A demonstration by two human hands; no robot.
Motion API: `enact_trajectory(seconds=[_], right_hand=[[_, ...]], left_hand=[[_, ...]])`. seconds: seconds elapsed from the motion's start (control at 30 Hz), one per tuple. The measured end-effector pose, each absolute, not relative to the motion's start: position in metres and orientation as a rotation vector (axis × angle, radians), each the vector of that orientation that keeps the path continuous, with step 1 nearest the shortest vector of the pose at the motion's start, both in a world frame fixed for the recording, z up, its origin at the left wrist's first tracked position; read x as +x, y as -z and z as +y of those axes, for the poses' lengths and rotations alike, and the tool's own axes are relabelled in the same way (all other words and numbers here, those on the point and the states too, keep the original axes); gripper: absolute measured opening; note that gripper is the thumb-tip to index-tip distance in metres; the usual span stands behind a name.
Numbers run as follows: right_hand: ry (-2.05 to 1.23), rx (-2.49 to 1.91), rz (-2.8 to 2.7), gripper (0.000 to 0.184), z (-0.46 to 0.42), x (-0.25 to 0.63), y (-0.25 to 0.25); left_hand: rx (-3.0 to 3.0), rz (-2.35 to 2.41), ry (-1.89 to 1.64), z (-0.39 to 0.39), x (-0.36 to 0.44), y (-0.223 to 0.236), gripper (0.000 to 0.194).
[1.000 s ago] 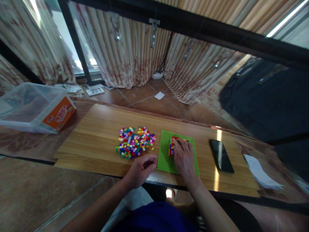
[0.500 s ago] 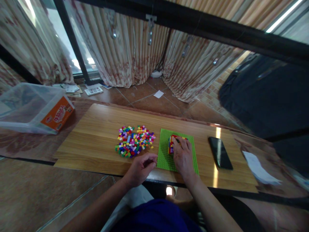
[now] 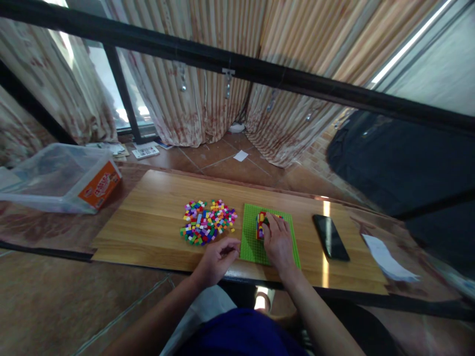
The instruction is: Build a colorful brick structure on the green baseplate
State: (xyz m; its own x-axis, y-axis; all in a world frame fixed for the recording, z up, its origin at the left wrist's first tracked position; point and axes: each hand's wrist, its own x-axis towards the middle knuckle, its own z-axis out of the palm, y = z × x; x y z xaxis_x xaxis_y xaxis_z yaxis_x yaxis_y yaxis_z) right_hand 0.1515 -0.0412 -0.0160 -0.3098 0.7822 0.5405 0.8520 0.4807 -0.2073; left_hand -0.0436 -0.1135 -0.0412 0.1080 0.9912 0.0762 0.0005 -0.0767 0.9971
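The long wooden board (image 3: pixel 148 232) sat under everything. On it were a green plate (image 3: pixel 251 247) and a heap of bright bricks (image 3: pixel 208 222). The left hand (image 3: pixel 218 259) curled loosely by the plate's near left side — I couldn't tell if it held anything. The right hand (image 3: pixel 278 242) bent over the little brick block (image 3: pixel 259 230) on the plate, touching it — how tightly, I couldn't tell.

Head-worn view, looking forward and down, wooden board (image 3: pixel 148 198) below, curtains (image 3: pixel 208 99) beyond
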Motion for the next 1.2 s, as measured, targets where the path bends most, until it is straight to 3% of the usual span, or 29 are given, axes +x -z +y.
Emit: enact_trajectory(seconds=[0.27, 0.57, 0.87, 1.2], right_hand=[[-0.11, -1.342, -2.167, 0.024, -0.069, 0.1, 0.021], [-0.104, -1.556, -2.199, 0.017, -0.052, 0.069, 0.036], [-0.238, -1.444, -2.15, 0.014, -0.07, 0.078, 0.037], [-0.276, -1.465, -1.767, 0.015, -0.032, 0.152, -0.019]], left_hand=[[1.217, 1.208, -1.276, -0.121, -0.043, 0.033, 0.021], [1.291, 1.234, -1.222, -0.118, -0.045, 0.029, 0.019], [1.377, 1.281, -1.173, -0.118, -0.048, 0.034, 0.02], [1.415, 1.279, -1.109, -0.115, -0.048, 0.036, 0.018]])
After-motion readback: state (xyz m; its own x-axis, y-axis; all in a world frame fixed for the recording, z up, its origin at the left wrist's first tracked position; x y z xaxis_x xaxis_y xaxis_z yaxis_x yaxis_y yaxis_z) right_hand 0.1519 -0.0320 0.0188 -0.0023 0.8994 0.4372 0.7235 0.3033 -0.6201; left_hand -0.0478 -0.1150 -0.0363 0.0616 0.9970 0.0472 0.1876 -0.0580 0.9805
